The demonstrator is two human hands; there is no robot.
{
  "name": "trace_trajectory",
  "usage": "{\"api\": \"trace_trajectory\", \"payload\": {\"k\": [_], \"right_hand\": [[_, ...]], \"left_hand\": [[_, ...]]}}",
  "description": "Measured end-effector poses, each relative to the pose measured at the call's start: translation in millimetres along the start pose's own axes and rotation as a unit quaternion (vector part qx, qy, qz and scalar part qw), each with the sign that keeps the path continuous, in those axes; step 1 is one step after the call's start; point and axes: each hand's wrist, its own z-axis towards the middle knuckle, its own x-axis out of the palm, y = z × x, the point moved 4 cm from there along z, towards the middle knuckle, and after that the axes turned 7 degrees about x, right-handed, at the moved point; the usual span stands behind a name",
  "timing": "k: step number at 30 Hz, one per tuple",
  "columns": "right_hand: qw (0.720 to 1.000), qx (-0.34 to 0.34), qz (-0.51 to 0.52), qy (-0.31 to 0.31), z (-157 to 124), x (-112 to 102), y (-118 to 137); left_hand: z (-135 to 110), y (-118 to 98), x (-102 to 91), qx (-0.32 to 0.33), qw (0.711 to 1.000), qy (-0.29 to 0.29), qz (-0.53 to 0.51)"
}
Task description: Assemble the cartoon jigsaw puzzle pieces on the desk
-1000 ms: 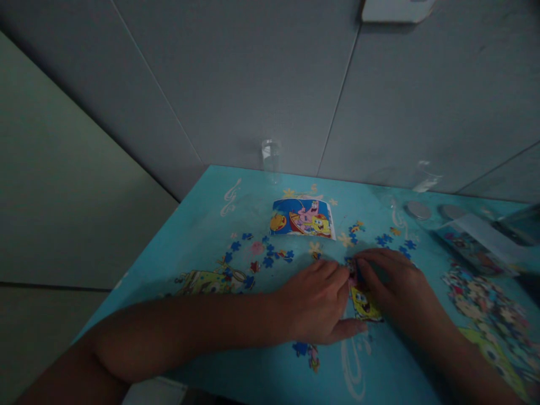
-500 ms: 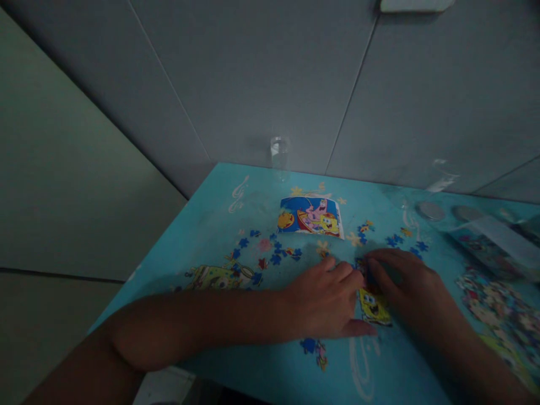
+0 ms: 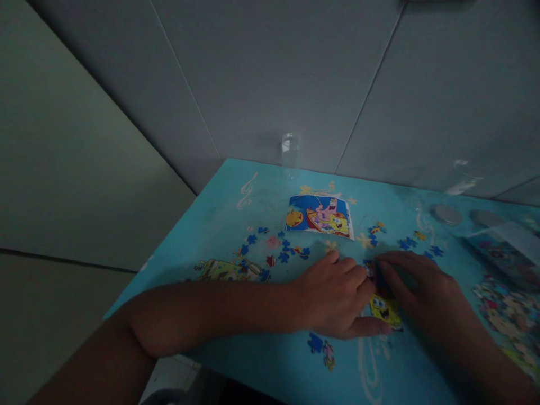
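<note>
While loose blue pieces (image 3: 286,246) lie to the left and a clear cylinder (image 3: 290,153) stands near them, its contents too dim for me to make out, the left hand (image 3: 337,295) curls against the partly joined puzzle (image 3: 385,311) on the table (image 3: 211,225). Joining seems in hand, calling for careful alignment. The right hand (image 3: 417,289) bends over the puzzle's far end; I can't tell whether either hand pinches a piece. Farther right, a silvery lid (image 3: 447,214) lies near another clear container (image 3: 464,183).

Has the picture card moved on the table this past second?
No: the picture card keeps its place beside the pale flower printed near its corner; only the view shifted.
</note>
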Motion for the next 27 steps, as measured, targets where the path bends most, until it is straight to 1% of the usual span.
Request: {"api": "trace_trajectory", "payload": {"k": [6,9,11,14,15,17,20,22,24,26,27], "right_hand": [[1.0,-0.005,-0.017,0.004,-1,0,-5],[1.0,0.0,-0.017,0.006,-1,0,-11],[1.0,-0.005,-0.014,0.005,0,1,-14],[1.0,-0.008,-0.022,-0.005,1,2,-19],[0.999,-0.004,-0.032,-0.004,1,3,-20],[0.998,0.01,-0.056,0.006,1,3,-22],[0.996,0.032,-0.081,0.025,-1,4,-25],[0.995,0.048,-0.087,0.031,-1,3,-26],[0.994,0.063,-0.088,0.034,-1,3,-28],[0.992,0.08,-0.09,0.04,-1,3,-29],[0.991,0.09,-0.091,0.042,-1,3,-30]], "left_hand": [[-1,-6,3.4,0.02,0.999,-0.014,0.027],[-1,-11,-1.2,0.037,0.998,-0.026,0.049],[-3,-14,-11.3,0.053,0.995,-0.052,0.063],[-15,-8,-37.5,0.084,0.988,-0.106,0.079],[-23,-2,-48.0,0.089,0.985,-0.121,0.089],[-48,19,-67.4,0.071,0.982,-0.124,0.12],[-101,67,-89.1,-0.012,0.977,-0.096,0.189],[-140,100,-97.7,-0.091,0.968,-0.082,0.217],[-173,126,-100.7,-0.138,0.971,-0.059,0.188],[-193,140,-99.8,-0.136,0.983,-0.023,0.12],[-198,143,-100.8,-0.142,0.985,-0.023,0.096]]}}
